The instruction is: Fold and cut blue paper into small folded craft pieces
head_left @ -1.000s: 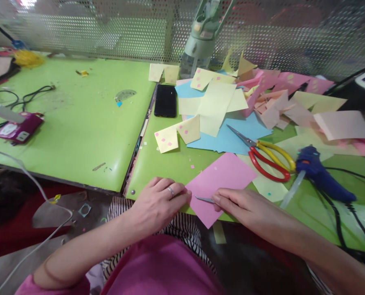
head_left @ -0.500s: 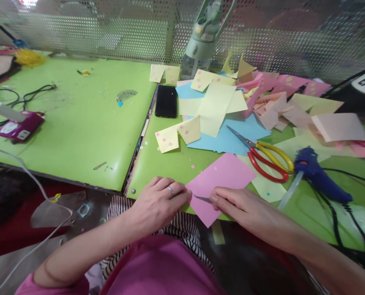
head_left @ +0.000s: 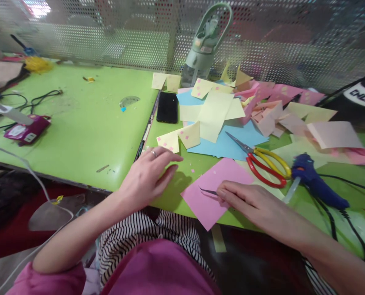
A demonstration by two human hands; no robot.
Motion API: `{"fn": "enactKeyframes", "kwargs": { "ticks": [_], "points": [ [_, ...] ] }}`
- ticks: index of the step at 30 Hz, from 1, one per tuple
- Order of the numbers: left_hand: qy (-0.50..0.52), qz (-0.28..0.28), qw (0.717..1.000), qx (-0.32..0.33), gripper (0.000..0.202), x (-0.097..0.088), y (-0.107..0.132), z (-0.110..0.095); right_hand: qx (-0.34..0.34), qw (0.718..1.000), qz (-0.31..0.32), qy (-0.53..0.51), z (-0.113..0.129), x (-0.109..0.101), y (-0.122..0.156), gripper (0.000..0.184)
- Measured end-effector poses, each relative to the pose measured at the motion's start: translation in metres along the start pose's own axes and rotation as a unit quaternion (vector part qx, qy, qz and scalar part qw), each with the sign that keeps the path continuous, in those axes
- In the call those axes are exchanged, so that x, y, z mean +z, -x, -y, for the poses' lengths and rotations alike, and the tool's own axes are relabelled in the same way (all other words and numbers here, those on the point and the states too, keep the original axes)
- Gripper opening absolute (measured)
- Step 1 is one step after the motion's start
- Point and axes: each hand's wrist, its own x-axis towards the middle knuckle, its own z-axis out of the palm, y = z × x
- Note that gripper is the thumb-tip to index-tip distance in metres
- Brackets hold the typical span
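Note:
My right hand (head_left: pixel 244 205) is closed on a pair of dark, fine-tipped tweezers (head_left: pixel 208 191), whose points are over a pink sheet of paper (head_left: pixel 205 207). That sheet lies at the table's front edge, one corner jutting past it. My left hand (head_left: pixel 148 174), wearing a ring, hovers left of the sheet with its fingers apart and nothing in them. Just beyond its fingertips stands a folded cream paper piece with pink dots (head_left: pixel 190 135). Scissors with red and yellow handles (head_left: pixel 262 162) lie to the right of the sheet.
A blue glue gun (head_left: pixel 319 182) with black cables lies at right. Behind are a black phone (head_left: pixel 167 107), a blue paper sheet (head_left: pixel 237 139), heaped paper pieces and a green-lidded bottle (head_left: pixel 197 61). A purple power socket block (head_left: pixel 27 129) sits far left. A perforated metal screen (head_left: pixel 109 37) stands behind the table.
My left hand has left the pink sheet's left corner, moving left and away from my body, with its fingers spreading. The tweezers have shifted slightly right and farther from the table's edge.

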Motion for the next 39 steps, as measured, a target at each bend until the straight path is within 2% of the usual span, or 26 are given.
{"fn": "enactKeyframes", "kwargs": {
  "ticks": [2, 4, 6, 8, 13, 17, 20, 26, 29, 32, 39],
  "points": [
    [0.016, 0.007, 1.0, -0.014, 0.014, -0.002, -0.006, 0.002, -0.011, 0.999, -0.031, 0.043, 0.0, 0.006, 0.003, 0.04],
    [0.041, 0.043, 0.998, -0.028, 0.014, 0.001, -0.006, 0.002, -0.036, 0.992, -0.09, 0.075, -0.001, 0.015, 0.008, 0.035],
    [0.059, 0.075, 0.995, -0.039, 0.016, 0.008, -0.002, 0.001, -0.067, 0.985, -0.14, 0.078, -0.002, 0.022, 0.013, 0.032],
    [0.062, 0.088, 0.993, -0.048, 0.019, 0.014, 0.003, 0.001, -0.071, 0.982, -0.162, 0.065, -0.004, 0.025, 0.016, 0.033],
    [0.044, 0.096, 0.994, -0.038, 0.021, 0.022, 0.01, 0.002, -0.046, 0.988, -0.146, 0.033, -0.006, 0.025, 0.017, 0.029],
    [0.048, 0.118, 0.992, -0.007, 0.018, 0.031, 0.017, 0.0, -0.09, 0.98, -0.161, 0.074, -0.009, 0.031, 0.016, 0.026],
    [0.044, 0.111, 0.993, 0.006, 0.016, 0.036, 0.021, -0.002, -0.105, 0.973, -0.172, 0.115, -0.01, 0.037, 0.016, 0.029],
    [0.023, 0.098, 0.994, 0.047, 0.025, 0.04, 0.025, -0.002, 0.008, 0.997, -0.067, 0.043, -0.002, 0.036, 0.014, 0.029],
    [0.01, 0.104, 0.993, 0.047, 0.027, 0.041, 0.027, -0.001, 0.032, 0.999, -0.036, 0.014, 0.004, 0.034, 0.01, 0.029],
    [0.004, 0.112, 0.993, 0.049, 0.025, 0.042, 0.028, 0.0, 0.041, 0.999, -0.031, 0.005, 0.008, 0.032, 0.007, 0.028],
    [-0.004, 0.112, 0.992, 0.055, 0.024, 0.043, 0.029, 0.001, 0.03, 0.997, -0.073, 0.016, 0.01, 0.033, 0.003, 0.035]
  ]
}}
